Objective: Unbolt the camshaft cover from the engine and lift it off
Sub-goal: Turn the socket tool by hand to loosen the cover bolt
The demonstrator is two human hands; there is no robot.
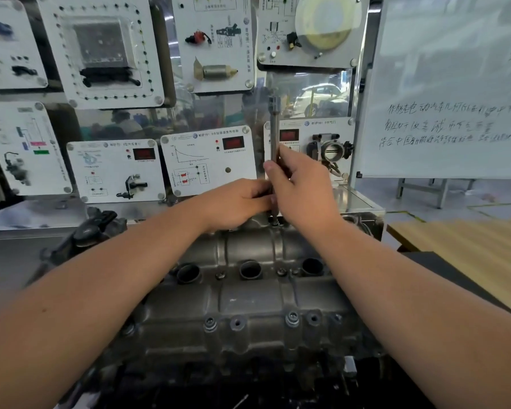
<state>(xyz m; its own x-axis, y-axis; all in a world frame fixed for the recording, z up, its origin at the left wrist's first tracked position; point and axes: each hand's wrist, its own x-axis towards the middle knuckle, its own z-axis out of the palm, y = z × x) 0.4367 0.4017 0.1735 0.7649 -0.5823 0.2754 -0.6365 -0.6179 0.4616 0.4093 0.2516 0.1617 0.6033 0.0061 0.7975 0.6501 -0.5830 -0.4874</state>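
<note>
Engine (248,305) on the bench, camshaft cover (248,246) still seated on top of it.

Both hands work a long extension bar (274,137) that stands upright on a bolt (275,223) at the cover's far edge. The right hand (304,187) has its fingers clamped round the bar's middle, probably to spin it; the left hand (236,202) pinches it lower down, likely to steady it. Nearer bolts (292,317) remain in.

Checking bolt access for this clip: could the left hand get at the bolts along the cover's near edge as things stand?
Probably yes. The near-edge bolts sit uncovered on the camshaft cover between both forearms, but the left hand is holding the extension bar and must release it.
</note>
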